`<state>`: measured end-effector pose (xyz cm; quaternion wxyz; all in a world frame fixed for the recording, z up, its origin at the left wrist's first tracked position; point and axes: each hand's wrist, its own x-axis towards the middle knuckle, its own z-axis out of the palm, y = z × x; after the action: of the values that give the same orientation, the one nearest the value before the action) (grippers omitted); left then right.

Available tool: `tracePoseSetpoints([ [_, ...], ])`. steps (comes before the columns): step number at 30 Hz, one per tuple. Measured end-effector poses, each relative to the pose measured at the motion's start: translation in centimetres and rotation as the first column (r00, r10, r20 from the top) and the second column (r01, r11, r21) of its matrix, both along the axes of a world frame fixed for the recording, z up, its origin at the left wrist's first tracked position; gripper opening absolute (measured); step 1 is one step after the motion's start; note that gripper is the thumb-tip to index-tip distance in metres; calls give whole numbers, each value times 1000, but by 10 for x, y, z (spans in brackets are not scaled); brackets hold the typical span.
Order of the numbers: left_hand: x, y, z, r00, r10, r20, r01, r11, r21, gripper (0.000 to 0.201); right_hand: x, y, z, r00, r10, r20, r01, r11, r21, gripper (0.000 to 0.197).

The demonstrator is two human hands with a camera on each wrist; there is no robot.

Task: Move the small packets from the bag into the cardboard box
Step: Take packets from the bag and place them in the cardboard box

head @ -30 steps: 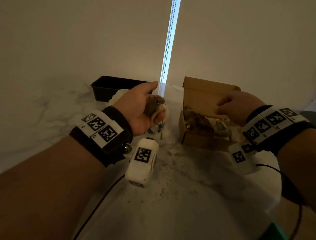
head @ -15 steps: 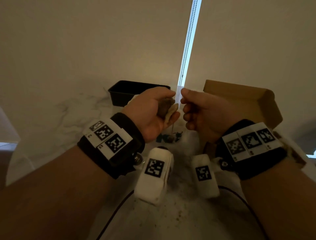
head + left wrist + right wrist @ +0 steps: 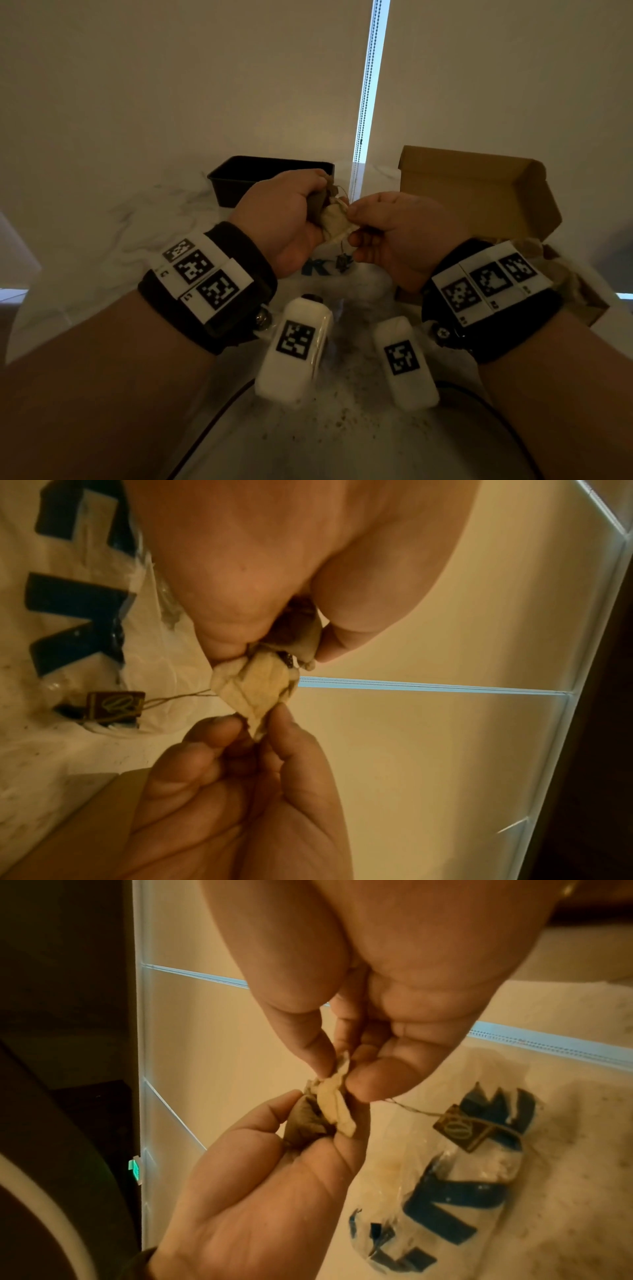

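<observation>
At frame centre, the left hand (image 3: 284, 219) grips a clump of packets (image 3: 334, 219); the right hand (image 3: 394, 233) pinches its pale corner above the bag (image 3: 462, 1172).

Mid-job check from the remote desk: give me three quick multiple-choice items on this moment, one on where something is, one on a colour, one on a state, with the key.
1. Where does the open brown cardboard box stand?
A. on the person's right
B. on the person's left
C. inside the black tray

2. What colour is the lettering on the clear plastic bag?
A. red
B. blue
C. green

3. How does the right hand meet the pale crumpled tea packet?
A. lies flat on the table
B. hangs open above it
C. pinches its corner

Key: 1 A, the head view shows it behind the right wrist, the black plastic tray opposite. 2 B, the right wrist view shows blue letters. 3 C, thumb and finger close on the corner while the left hand grips the bunch.
</observation>
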<state>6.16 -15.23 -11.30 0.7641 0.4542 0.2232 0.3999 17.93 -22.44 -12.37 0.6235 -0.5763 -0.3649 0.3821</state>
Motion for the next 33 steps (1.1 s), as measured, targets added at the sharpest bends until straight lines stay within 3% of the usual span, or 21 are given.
tracePoseSetpoints([
  [4, -5, 3, 2, 999, 55, 3, -54, 998, -43, 16, 0, 2, 0, 999, -24, -41, 26, 999, 42, 11],
  [9, -9, 7, 2, 993, 64, -99, -63, 998, 15, 35, 2, 2, 2, 996, -64, -69, 69, 995, 75, 13],
  [13, -11, 5, 0, 976, -45, -211, 54, 998, 35, 14, 2, 0, 4, 998, -61, -12, 62, 993, 104, 12],
  [19, -14, 5, -2, 938, -156, -310, 185, 980, 68, 16, 3, -1, 6, 993, -74, 89, 65, 993, 98, 13],
  [25, -14, 4, -1, 948, -53, -314, 105, 983, 151, 11, 5, -3, 9, 990, -107, 90, 96, 988, 117, 6],
  [29, -14, 4, -1, 960, -2, -279, 64, 975, 212, 14, 2, -5, 9, 999, -24, -46, 30, 990, 140, 28],
  [33, -13, 9, -2, 962, 60, -267, 15, 962, 272, 17, 2, -5, 9, 998, -48, -46, 56, 980, 192, 35],
])
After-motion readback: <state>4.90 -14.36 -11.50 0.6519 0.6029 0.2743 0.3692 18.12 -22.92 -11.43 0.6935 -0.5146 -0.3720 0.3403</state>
